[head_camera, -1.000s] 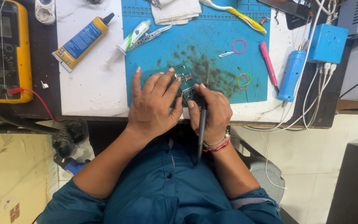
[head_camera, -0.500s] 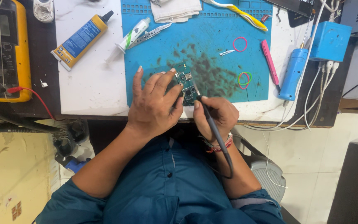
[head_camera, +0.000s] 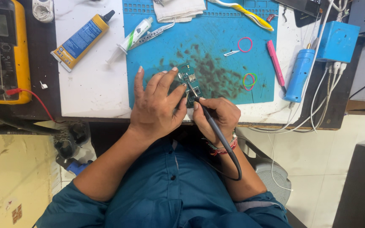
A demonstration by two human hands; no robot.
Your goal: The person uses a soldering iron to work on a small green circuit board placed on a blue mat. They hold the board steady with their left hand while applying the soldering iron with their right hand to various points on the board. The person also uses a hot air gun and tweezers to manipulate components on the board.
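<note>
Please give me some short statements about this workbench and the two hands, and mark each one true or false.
1. The right hand holds a dark pen-shaped tool with its tip on the small green circuit board. True.
2. The left hand is lifted far away from the circuit board. False: it rests beside the board and steadies it.
3. The circuit board lies on a blue work mat. True.
4. The yellow glue bottle stands upright on the blue mat. False: it lies on its side on the white surface, left of the mat.
5. A pink pen-like tool lies at the mat's right edge. True.
</note>
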